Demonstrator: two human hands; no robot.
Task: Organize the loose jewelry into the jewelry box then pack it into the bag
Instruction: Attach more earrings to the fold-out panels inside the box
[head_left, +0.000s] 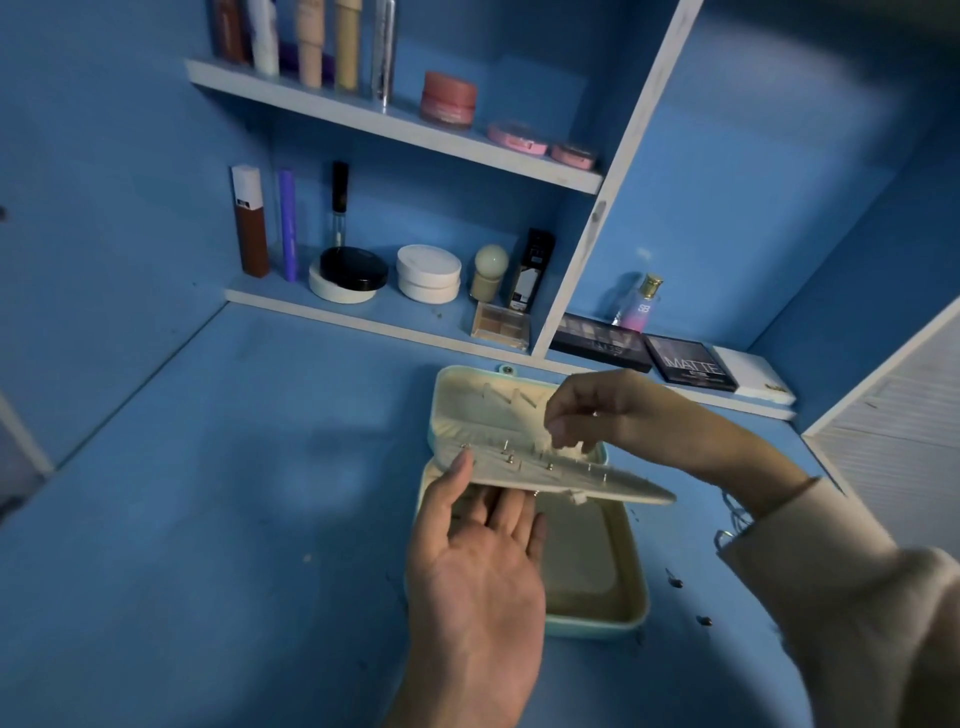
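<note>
Head view: left hand (478, 577) is palm up, fingers straight and flat under the earring panel (561, 478), thumb tip at the panel's left end. It carries the panel with a loose, wide hold. Right hand (608, 415), in a cream sleeve (857, 597), has curled fingers with the tips pinched narrow just above the panel's far edge; cannot tell if they hold anything. The panel is a cream padded strip. Its long axis runs left to right, dipping to the right, and small metal studs (509, 458) are stuck in it. It hangs over the open jewelry box (639, 587), which is a mint shell with rounded corners and a cream lining. The box sits mid-desk with its long axis from near edge to back edge, and its lid (467, 405) lies toward the shelf (363, 325). The blue desk (234, 519) looks matte and scuffed. Small dark pieces (675, 581) lie loose right of the box. At the back edge, a dark palette (693, 364) reads "MATTE" and a pink bottle (638, 306) reads "SB".
</note>
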